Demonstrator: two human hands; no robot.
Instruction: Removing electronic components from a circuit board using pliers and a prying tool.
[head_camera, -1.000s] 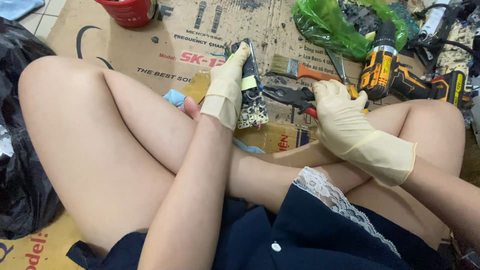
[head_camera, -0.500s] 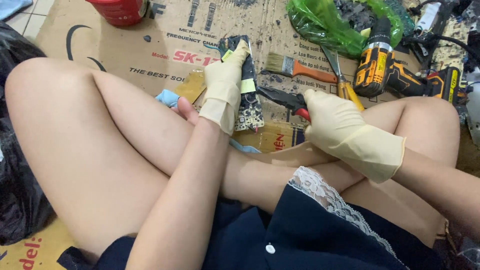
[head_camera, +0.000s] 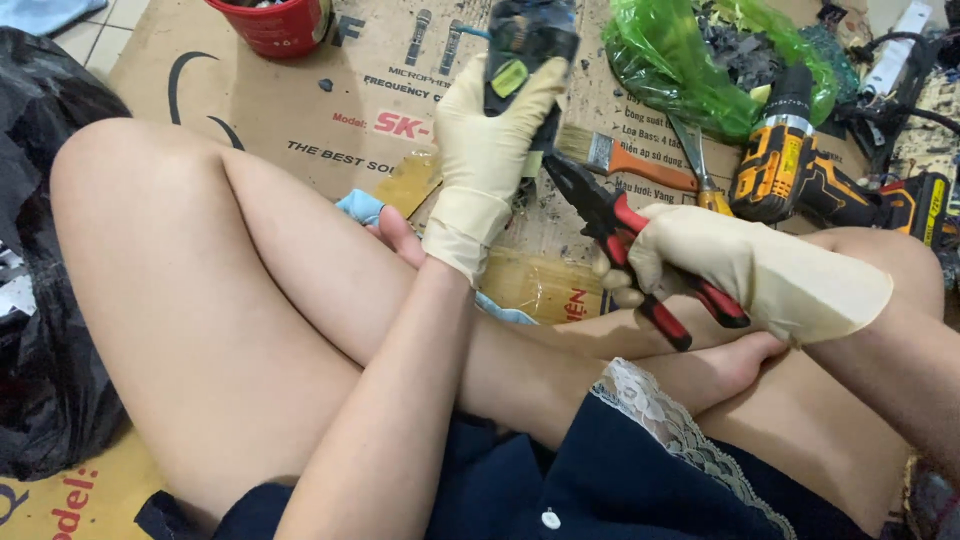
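Cardboard-covered floor (head_camera: 300, 110) (pale tiles (head_camera: 110, 20) beyond)

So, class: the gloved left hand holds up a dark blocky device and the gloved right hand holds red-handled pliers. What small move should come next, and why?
Probably bring the red-handled pliers up to the dark blocky device. The right hand grips them with the tip pointing at its lower end but apart from it, while the left hand holds the device raised.

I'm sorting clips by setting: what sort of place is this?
Probably a makeshift home floor workspace: flattened cardboard over tiles, a cordless drill, a paintbrush, and the right hand holding pliers.
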